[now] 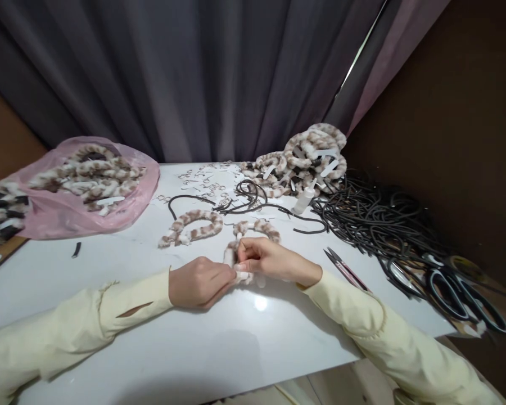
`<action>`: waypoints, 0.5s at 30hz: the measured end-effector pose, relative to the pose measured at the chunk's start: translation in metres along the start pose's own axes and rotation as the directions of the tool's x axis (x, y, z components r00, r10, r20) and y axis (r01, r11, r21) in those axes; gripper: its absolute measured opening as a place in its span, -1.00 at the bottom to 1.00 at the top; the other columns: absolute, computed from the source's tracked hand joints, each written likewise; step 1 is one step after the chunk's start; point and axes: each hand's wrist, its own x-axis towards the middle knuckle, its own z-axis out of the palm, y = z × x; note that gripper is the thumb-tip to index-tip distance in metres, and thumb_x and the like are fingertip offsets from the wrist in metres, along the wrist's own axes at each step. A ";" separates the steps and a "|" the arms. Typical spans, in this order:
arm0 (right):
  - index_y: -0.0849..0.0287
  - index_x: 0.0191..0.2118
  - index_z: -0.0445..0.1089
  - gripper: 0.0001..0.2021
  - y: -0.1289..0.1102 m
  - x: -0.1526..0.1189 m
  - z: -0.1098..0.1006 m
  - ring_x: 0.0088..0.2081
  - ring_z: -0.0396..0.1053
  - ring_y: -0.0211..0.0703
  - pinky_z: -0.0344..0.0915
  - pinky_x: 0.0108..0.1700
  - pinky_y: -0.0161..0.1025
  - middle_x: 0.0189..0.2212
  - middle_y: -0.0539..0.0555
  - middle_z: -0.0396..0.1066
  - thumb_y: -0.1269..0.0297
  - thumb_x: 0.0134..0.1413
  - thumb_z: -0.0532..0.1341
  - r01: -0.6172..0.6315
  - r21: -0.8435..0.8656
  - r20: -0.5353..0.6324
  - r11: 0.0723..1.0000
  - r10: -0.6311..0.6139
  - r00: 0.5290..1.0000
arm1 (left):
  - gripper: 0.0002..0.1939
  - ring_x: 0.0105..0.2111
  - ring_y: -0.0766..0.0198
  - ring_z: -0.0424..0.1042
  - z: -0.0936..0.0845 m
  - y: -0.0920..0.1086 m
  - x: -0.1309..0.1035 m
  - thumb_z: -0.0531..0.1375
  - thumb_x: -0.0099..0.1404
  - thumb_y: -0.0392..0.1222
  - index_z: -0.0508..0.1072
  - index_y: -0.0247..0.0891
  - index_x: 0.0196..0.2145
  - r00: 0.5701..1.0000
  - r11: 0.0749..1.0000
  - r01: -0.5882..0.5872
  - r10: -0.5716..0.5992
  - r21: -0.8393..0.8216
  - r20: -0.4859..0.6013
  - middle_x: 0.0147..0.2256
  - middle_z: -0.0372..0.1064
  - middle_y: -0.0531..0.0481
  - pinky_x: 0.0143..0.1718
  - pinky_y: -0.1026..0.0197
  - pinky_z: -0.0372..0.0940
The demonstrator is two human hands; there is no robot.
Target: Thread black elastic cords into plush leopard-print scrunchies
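Both hands meet at the near end of a brown-and-white furry strap (pixel 266 227), which curves into a loop on the white table. My left hand (pixel 204 283) is closed on the strap's end, its fingertips pressed together there. From the right, my right hand (pixel 270 261) pinches the same spot, thumb against forefinger; any small part between these fingertips is hidden. Just beyond my left hand lies a second furry strap (pixel 200 225), bent into a loop and touched by neither hand.
A pink plastic bag (pixel 147 197) of furry loops stands at the left. At the back right are piled furry loops (pixel 316 149), a small white bottle (pixel 304 198) and many black cords (pixel 375 208). Thread snips (pixel 346 270) and large scissors (pixel 451 295) lie right; small metal rings (pixel 215 190) are scattered behind.
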 end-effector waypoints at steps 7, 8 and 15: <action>0.16 -0.24 0.12 -0.84 0.000 -0.007 0.008 -0.52 0.23 -0.33 0.15 -0.45 -0.39 -0.58 -0.10 0.29 0.49 0.05 0.08 0.112 -0.273 -0.121 0.956 -0.150 0.981 | -0.81 -0.62 0.31 0.16 -0.002 -0.003 -0.003 0.00 0.23 -0.40 0.34 -0.24 -0.46 0.994 0.991 0.049 -0.061 0.126 0.092 -0.61 0.26 0.00 -0.58 0.24 -0.01; 0.16 -0.22 0.13 -0.86 -0.002 -0.008 0.009 -0.53 0.22 -0.33 0.14 -0.46 -0.39 -0.58 -0.10 0.28 0.46 0.08 0.06 0.127 -0.348 -0.144 0.929 -0.187 0.972 | -0.80 -0.61 0.30 0.17 -0.002 -0.003 -0.004 0.00 0.23 -0.40 0.34 -0.24 -0.46 0.992 0.990 0.083 -0.093 0.114 0.084 -0.61 0.26 -0.01 -0.57 0.24 0.00; 0.19 -0.32 0.34 -0.90 -0.010 -0.016 0.011 -0.28 0.27 -0.13 0.19 -0.25 -0.19 -0.34 0.12 0.44 0.41 0.13 0.09 0.248 -0.805 -0.210 0.540 -0.649 0.731 | -0.85 -0.64 0.34 0.10 -0.002 -0.004 -0.003 0.03 0.23 -0.33 0.34 -0.23 -0.46 0.898 0.890 0.436 -0.440 -0.136 -0.005 -0.62 0.17 0.05 -0.53 0.27 0.01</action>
